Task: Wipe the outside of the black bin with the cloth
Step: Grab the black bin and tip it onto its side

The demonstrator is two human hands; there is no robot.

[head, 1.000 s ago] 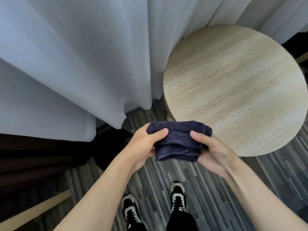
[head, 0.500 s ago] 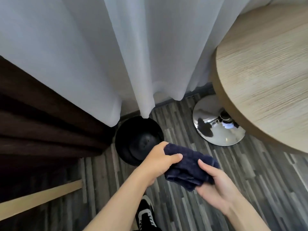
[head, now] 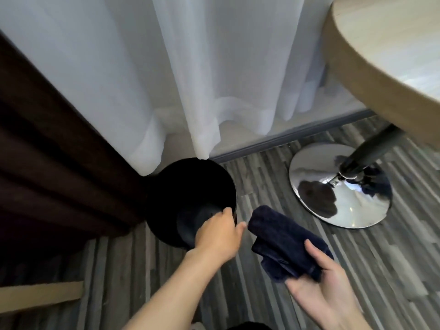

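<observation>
One black bin (head: 190, 186) stands at about nine o'clock from one folded dark blue cloth (head: 285, 248). Two bare hands show: the left hand (head: 217, 234) and the right hand (head: 321, 291). One round wooden table (head: 381, 55) sits at one o'clock on one chrome base (head: 333, 201). One sheer white curtain (head: 190, 67) hangs at twelve o'clock, one dark brown drape (head: 47, 163) at nine.

The cloth (head: 285, 244) is dark navy terry, thick and nubbly, matt. The black bin (head: 190, 186) looks like smooth plastic with a faint sheen at its rim. The pedestal base (head: 338, 186) is mirror-polished metal. The bench (head: 385, 55) top is pale, matt wood grain. Sheer white curtain (head: 214, 67); heavy brown drape (head: 59, 163). The floor (head: 262, 172) is grey wood-look plank.
</observation>
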